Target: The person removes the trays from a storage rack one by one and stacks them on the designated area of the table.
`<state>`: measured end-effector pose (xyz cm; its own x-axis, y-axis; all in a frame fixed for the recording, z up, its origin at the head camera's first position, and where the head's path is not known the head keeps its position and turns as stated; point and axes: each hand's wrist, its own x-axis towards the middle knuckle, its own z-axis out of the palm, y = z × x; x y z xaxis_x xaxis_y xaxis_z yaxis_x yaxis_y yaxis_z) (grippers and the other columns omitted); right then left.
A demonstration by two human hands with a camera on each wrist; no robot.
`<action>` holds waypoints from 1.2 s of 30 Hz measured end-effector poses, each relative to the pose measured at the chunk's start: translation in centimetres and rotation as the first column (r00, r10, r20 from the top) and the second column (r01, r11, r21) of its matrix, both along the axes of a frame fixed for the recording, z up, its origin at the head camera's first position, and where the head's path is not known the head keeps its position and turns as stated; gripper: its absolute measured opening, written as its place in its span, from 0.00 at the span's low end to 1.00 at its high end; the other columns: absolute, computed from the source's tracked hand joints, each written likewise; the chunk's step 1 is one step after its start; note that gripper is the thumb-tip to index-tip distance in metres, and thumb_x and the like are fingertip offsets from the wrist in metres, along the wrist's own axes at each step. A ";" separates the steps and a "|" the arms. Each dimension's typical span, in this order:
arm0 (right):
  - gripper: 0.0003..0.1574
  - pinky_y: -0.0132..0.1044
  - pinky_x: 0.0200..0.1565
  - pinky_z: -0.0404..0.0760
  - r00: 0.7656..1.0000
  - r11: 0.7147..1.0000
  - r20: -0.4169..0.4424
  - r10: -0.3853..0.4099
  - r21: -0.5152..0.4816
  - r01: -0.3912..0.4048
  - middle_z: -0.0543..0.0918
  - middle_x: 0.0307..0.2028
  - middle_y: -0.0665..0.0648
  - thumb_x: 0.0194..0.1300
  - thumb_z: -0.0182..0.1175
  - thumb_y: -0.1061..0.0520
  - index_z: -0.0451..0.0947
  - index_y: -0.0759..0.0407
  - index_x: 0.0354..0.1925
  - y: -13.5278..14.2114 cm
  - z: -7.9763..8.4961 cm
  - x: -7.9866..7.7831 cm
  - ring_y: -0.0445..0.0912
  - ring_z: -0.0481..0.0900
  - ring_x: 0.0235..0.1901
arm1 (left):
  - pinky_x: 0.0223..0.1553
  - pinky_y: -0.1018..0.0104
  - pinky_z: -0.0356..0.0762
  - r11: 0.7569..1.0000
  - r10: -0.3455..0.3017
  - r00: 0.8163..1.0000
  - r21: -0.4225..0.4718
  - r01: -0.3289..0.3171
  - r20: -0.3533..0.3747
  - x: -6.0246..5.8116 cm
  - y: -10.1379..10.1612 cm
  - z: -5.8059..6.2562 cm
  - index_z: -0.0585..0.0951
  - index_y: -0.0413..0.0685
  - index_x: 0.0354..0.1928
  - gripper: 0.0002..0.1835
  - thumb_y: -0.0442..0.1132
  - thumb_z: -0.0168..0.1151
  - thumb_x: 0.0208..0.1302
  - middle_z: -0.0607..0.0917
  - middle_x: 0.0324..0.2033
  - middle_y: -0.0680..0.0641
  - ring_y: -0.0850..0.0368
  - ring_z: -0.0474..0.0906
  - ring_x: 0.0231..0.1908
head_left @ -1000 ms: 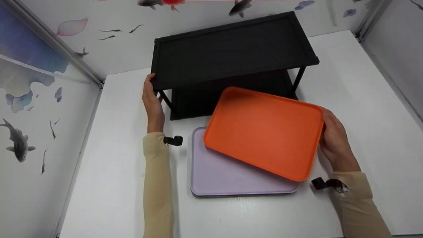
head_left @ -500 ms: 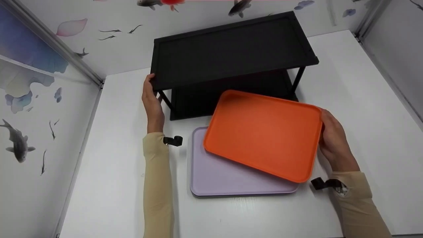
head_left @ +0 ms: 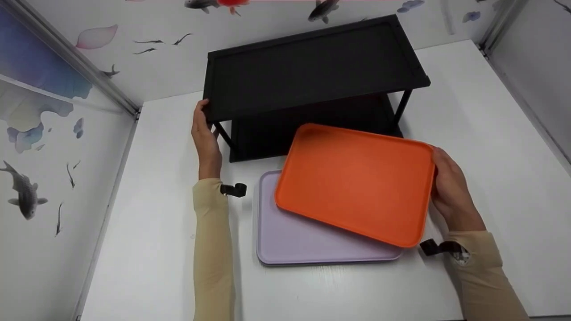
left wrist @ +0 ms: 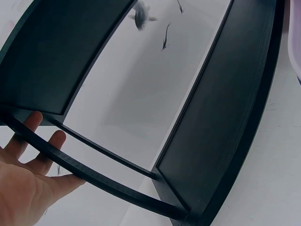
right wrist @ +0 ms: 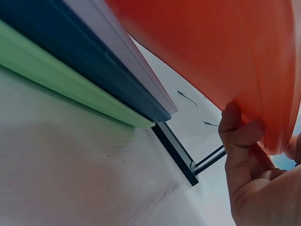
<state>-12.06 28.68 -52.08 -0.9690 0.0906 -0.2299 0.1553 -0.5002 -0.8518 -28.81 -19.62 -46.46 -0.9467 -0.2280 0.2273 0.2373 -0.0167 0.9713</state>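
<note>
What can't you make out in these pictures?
- Trays under the lilac tray: hidden in the head view; the right wrist view shows only dark blue and green edges.
- Lower shelf of the black rack: shadowed by its top.
- Left hand fingertips: behind the rack's corner.

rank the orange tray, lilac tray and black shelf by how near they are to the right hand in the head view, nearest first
1. orange tray: held by its right edge in the right hand.
2. lilac tray: flat on the table, under and left of the orange one.
3. black shelf: at the back, with the left hand on it.
</note>
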 end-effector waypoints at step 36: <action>0.31 0.31 0.46 0.83 0.996 0.986 0.033 0.087 0.139 -0.091 0.79 0.51 0.50 0.80 0.48 0.39 0.68 0.55 0.69 -0.3 -0.3 -0.1 0.40 0.81 0.48 | 0.71 0.50 0.63 1.000 0.000 1.000 -0.023 0.000 0.001 0.0 0.0 0.0 0.72 0.58 0.69 0.25 0.56 0.33 0.84 0.70 0.71 0.56 0.59 0.66 0.71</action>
<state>-12.20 28.41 -52.43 -0.9684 0.0374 -0.2466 0.2173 -0.3592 -0.9076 -28.80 -19.65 -46.41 -0.9471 -0.2225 0.2313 0.2359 0.0061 0.9717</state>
